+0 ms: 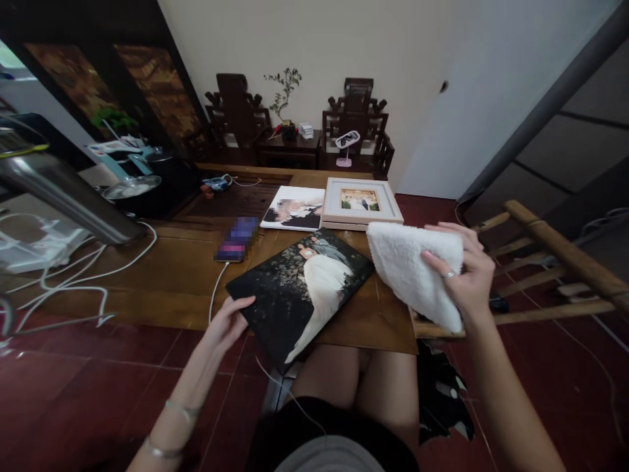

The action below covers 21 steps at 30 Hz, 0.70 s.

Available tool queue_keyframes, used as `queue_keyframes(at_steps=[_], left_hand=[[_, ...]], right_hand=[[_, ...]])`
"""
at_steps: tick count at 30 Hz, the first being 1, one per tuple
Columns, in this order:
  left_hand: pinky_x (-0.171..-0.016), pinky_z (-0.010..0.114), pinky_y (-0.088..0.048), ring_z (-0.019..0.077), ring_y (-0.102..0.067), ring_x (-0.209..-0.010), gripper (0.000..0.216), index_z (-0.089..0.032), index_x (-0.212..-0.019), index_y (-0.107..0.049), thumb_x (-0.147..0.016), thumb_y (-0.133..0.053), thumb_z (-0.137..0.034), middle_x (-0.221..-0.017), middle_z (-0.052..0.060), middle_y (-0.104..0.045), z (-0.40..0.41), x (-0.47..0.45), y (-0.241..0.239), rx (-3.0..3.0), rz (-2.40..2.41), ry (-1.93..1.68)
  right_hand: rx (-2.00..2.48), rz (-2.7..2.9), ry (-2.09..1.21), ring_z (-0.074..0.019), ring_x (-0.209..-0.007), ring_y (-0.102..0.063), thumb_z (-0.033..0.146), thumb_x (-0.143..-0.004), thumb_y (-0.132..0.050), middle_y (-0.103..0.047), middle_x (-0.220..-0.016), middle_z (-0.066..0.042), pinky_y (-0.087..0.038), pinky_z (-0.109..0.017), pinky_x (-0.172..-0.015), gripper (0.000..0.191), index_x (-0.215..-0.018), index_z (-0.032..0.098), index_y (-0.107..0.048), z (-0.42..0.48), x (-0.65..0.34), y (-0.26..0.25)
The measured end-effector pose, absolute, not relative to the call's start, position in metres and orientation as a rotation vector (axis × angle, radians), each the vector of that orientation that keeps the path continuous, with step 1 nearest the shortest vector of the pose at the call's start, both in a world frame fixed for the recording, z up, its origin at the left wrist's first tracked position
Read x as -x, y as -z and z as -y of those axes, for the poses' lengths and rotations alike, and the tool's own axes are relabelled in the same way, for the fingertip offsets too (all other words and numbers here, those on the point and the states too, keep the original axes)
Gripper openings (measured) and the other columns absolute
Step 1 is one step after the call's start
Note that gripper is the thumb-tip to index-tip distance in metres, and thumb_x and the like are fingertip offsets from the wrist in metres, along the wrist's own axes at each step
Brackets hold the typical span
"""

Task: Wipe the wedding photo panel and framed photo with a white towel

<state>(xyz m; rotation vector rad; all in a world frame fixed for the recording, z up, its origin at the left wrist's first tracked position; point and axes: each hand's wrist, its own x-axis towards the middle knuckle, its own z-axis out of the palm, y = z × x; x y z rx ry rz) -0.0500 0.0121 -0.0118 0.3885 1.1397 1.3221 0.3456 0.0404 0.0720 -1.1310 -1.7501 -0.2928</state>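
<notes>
A dark wedding photo panel lies tilted over the front edge of the wooden table, its lower corner sticking out above my lap. At its left corner my left hand grips it, thumb on top and fingers underneath. My right hand holds a folded white towel up at the table's right end, apart from the panel. Its thumb, with a ring beside it, presses on the cloth. Behind the panel sit a white-edged photo print and a pale framed picture.
A phone with a white cable lies left of the panel. Further left are a steel flask, tangled white cables and a lidded pot. A bamboo chair stands on the right. Dark carved chairs line the wall.
</notes>
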Motion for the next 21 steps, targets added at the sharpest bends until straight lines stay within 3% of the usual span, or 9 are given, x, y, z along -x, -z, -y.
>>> queue_keyframes(at_steps=[4,8,13,17,21], left_hand=[[-0.062,0.023,-0.056,0.0163,-0.068,-0.062,0.022,-0.011,-0.079,-0.070,-0.058,-0.069,-0.004,-0.077,0.006,-0.074,-0.036,0.041,0.012,-0.485,-1.066,-1.174],[-0.059,0.026,-0.055,0.0176,-0.067,-0.058,0.012,-0.011,-0.073,-0.069,-0.063,-0.068,-0.006,-0.069,0.006,-0.072,-0.060,0.035,0.011,-0.515,-1.106,-1.065],[-0.057,0.026,-0.054,0.0166,-0.066,-0.055,0.006,-0.013,-0.073,-0.069,-0.067,-0.069,-0.014,-0.069,0.006,-0.072,-0.081,0.024,0.009,-0.557,-1.186,-1.002],[-0.054,0.023,-0.051,0.0157,-0.065,-0.055,0.022,-0.010,-0.077,-0.069,-0.070,-0.072,-0.031,-0.071,0.007,-0.072,-0.092,0.017,0.010,-0.691,-1.194,-0.970],[-0.061,0.024,-0.052,0.0153,-0.066,-0.063,0.042,-0.011,-0.089,-0.067,-0.060,-0.080,-0.038,-0.080,0.006,-0.073,-0.106,0.014,0.014,-0.911,-1.203,-1.055]], right_hand=[[1.105,1.724,0.559,-0.0226,-0.087,-0.061,0.029,-0.077,-0.068,-0.064,-0.088,-0.005,-0.049,-0.045,-0.080,0.012,-0.071,0.023,-0.061,-0.048,-0.359,-0.076],[1.022,1.848,0.796,-0.0226,-0.091,-0.056,0.022,-0.074,-0.067,-0.058,-0.089,-0.006,-0.049,-0.044,-0.085,0.029,-0.056,0.022,-0.045,-0.050,-0.356,-0.064],[1.116,2.265,0.547,-0.0233,-0.094,-0.049,0.007,-0.083,-0.046,-0.055,-0.096,-0.010,-0.048,-0.041,-0.080,0.026,-0.062,0.021,-0.050,-0.037,-0.320,-0.027],[1.149,2.530,0.336,-0.0238,-0.093,-0.050,0.005,-0.082,-0.047,-0.056,-0.100,-0.012,-0.049,-0.039,-0.076,0.022,-0.073,0.020,-0.060,-0.029,-0.300,-0.001],[1.183,2.591,0.227,-0.0300,-0.124,-0.039,-0.004,-0.069,-0.050,-0.046,-0.134,-0.012,-0.040,-0.052,-0.097,0.030,-0.080,0.019,-0.065,-0.024,-0.297,0.012]])
